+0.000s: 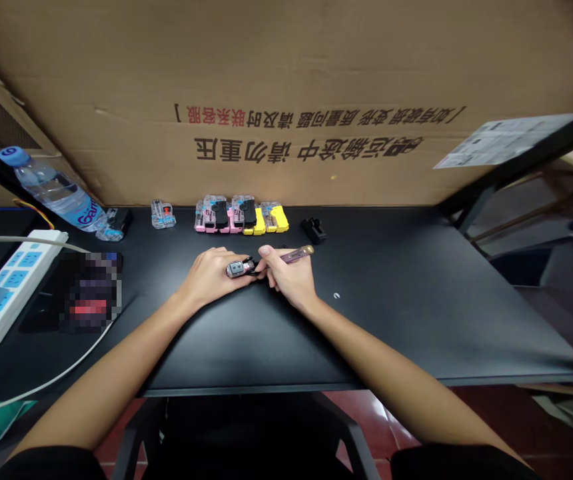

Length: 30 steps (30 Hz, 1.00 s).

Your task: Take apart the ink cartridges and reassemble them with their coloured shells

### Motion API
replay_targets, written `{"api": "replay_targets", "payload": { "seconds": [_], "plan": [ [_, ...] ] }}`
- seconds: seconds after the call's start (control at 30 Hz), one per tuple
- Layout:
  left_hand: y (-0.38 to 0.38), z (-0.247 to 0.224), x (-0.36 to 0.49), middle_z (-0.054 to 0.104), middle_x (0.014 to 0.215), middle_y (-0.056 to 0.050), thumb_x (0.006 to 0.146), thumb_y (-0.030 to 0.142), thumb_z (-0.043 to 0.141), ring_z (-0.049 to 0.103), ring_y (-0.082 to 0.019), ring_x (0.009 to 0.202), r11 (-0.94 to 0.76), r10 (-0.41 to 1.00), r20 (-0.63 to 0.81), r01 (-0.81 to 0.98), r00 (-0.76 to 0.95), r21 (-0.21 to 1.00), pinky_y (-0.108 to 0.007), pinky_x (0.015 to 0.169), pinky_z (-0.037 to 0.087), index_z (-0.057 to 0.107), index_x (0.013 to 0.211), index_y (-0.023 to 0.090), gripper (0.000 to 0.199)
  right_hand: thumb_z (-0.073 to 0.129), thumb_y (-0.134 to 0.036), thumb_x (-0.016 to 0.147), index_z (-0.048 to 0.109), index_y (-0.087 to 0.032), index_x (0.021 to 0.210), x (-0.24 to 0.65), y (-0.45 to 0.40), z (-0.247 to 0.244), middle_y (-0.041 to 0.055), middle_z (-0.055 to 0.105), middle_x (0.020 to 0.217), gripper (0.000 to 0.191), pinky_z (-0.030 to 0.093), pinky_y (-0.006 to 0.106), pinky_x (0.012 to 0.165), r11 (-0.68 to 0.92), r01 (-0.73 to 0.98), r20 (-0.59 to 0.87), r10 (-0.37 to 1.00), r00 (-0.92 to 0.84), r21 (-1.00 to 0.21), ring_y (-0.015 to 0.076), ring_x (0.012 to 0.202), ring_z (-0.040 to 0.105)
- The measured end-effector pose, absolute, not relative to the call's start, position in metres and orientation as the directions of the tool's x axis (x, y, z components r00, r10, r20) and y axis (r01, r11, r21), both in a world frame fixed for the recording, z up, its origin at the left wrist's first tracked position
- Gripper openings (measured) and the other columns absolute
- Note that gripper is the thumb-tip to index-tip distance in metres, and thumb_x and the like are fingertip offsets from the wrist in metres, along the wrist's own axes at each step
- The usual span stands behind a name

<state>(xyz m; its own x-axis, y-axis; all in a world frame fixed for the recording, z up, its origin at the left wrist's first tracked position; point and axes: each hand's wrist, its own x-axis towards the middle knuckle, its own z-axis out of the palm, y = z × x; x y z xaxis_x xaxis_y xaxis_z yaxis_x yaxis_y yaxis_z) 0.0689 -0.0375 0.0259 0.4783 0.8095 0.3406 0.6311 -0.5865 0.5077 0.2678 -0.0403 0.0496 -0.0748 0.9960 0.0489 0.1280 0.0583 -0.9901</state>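
Note:
My left hand (214, 275) is closed around a small device (237, 269) whose grey, square-cornered end with two dark dots faces me. My right hand (291, 277) grips a slim pen-shaped tool (297, 255) with a gold end cap. The cap points up and to the right, and fingers hide the tip. Both hands meet over the black tabletop, with a dark piece of the device between their fingertips. Behind them stands a row of clear-cased small devices with pink (214, 217) and yellow (275, 219) parts. A black plastic part (313, 230) lies right of the row.
At the left are a water bottle (54, 190), a white power strip (16, 280) and a white cable (74, 363). Another clear-cased device (162, 214) lies near the back. A small white bit (336, 295) rests right of my right hand. Cardboard (316, 73) rises behind the table (416, 300).

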Motion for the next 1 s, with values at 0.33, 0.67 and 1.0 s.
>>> {"api": "replay_targets", "payload": {
  "seconds": [0.33,0.67,1.0],
  "plan": [
    [-0.031,0.020,0.062,0.084,0.093,-0.004,0.089,0.044,0.089,0.074,-0.022,0.079,-0.538,0.841,0.389,0.646,0.375,0.541,-0.034,0.074,0.055,0.085,0.112,0.023,0.031,0.057,-0.088,0.093,0.070,-0.022,0.060,0.282,-0.028,0.054,0.0002,0.048,0.037,0.075,0.039,0.026,0.039,0.086,0.122,0.092,0.995,0.046,-0.989,0.0159,0.039,0.057],
    [-0.028,0.027,0.057,0.085,0.097,-0.005,0.083,0.047,0.095,0.078,-0.023,0.083,-0.495,0.868,0.326,0.601,0.375,0.628,-0.033,0.078,0.058,0.086,0.114,0.023,0.040,0.059,-0.084,0.095,0.071,-0.022,0.062,0.288,-0.023,0.054,-0.0011,0.050,0.040,0.071,0.048,0.029,0.047,0.150,0.139,0.160,0.985,0.060,-0.979,0.0143,0.040,0.054],
    [-0.026,0.028,0.052,0.086,0.099,-0.005,0.085,0.047,0.093,0.080,-0.023,0.085,-0.497,0.868,0.358,0.598,0.344,0.629,-0.033,0.081,0.060,0.086,0.108,0.022,0.034,0.056,-0.078,0.100,0.074,-0.022,0.069,0.301,-0.011,0.045,-0.0036,0.045,0.045,0.067,0.045,0.027,0.046,0.192,0.101,0.199,0.978,0.062,-0.976,0.0129,0.042,0.051]
  ]
}}
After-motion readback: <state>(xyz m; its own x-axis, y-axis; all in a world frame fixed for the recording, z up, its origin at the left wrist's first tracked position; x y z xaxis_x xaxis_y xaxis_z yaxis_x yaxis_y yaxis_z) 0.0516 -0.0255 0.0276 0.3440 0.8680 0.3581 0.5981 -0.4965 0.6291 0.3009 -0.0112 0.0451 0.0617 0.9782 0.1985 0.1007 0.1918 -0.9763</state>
